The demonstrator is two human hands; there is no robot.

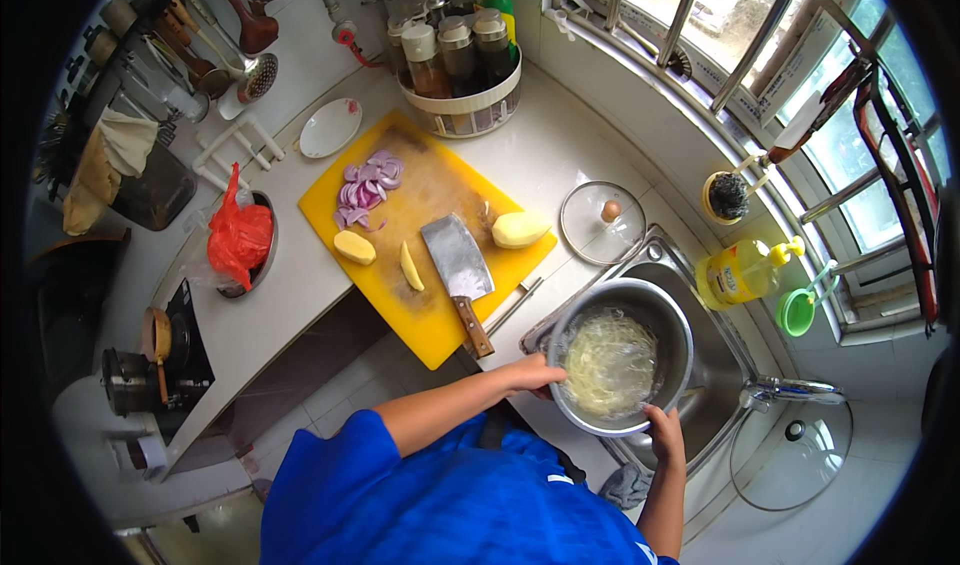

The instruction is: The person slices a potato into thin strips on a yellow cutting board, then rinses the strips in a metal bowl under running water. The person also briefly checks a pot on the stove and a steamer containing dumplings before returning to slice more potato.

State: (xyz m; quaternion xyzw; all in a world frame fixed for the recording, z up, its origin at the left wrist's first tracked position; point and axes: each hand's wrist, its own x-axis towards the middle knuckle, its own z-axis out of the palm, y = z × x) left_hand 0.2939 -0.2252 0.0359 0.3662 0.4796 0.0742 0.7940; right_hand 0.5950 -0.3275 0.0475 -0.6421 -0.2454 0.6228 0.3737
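My left hand (pixel 536 374) grips the left rim of a round metal pot (pixel 684 340), and my right hand (pixel 664 431) holds its lower right rim. Inside lie pale yellow shreds (pixel 607 362) in water, over the edge of the sink. To the left, a yellow cutting board (pixel 435 340) bears a cleaver (pixel 459 254) with a wooden handle, sliced red onion (pixel 369 182), a peeled potato (pixel 520 230), a potato piece (pixel 355 248) and a thin potato wedge (pixel 410 266).
The metal sink (pixel 720 362) has a faucet (pixel 795 391) at its right. A glass lid (pixel 585 224) lies behind the pot; a yellow soap bottle (pixel 731 274) stands beyond the sink. A seasoning rack (pixel 469 107), a white plate (pixel 331 128) and a red plastic bag (pixel 238 235) are on the counter.
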